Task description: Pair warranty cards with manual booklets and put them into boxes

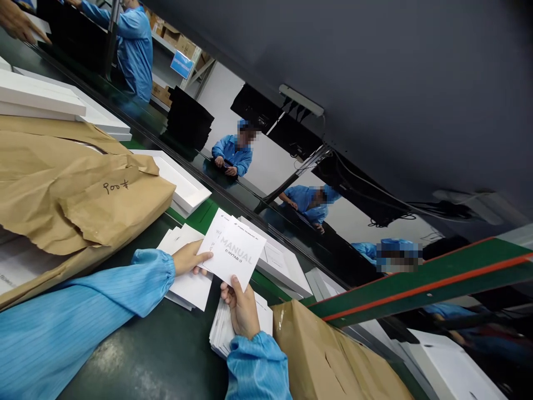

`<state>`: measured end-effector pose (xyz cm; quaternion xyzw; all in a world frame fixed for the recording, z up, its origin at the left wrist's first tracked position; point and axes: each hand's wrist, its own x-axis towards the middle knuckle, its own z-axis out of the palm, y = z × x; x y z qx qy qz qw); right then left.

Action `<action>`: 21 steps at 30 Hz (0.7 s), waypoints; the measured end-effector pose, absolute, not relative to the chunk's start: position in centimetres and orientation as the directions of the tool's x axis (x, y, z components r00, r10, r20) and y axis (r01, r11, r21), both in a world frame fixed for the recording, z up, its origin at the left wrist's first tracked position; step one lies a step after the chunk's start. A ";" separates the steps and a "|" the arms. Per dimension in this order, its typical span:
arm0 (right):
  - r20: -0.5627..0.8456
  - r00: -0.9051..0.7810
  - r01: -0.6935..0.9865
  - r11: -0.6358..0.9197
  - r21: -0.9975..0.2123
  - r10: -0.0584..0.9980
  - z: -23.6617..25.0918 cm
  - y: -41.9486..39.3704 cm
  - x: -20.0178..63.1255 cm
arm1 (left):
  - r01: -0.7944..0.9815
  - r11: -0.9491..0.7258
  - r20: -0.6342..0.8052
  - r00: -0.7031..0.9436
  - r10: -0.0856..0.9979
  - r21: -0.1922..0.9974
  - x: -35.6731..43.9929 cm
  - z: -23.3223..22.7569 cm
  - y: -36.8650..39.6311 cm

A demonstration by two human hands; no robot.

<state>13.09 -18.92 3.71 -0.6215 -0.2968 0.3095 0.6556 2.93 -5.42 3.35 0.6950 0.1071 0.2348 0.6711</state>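
My right hand (pixel 241 308) pinches the lower edge of a white square manual (pixel 240 250) printed "MANUAL". Beside it, my left hand (pixel 189 260) grips a second white printed leaflet (pixel 211 228), which the manual partly overlaps. Below the left hand lies a loose stack of white leaflets (pixel 195 291). Another stack of white booklets (pixel 220 328) stands under my right hand, partly hidden by it. Both sleeves are light blue.
A torn brown paper package (pixel 125 194) with handwriting lies at the left. Another brown package (pixel 328 350) stands at the right. White box trays (pixel 183 186) line the green conveyor (pixel 208 214). Several co-workers in blue, one at the upper left (pixel 135 50), are beyond.
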 end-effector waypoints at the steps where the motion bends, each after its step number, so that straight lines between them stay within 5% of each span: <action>1: 0.004 0.630 -0.040 0.038 -0.998 0.776 3.7 -18.9 13.1 | -0.157 -0.082 0.177 0.866 0.468 0.984 2.9 3.3 -5.4; 21: -0.006 0.597 -0.041 0.024 -0.999 0.802 4.0 -18.9 13.0 | -0.212 -0.045 0.210 0.869 0.448 0.976 3.1 2.8 -5.0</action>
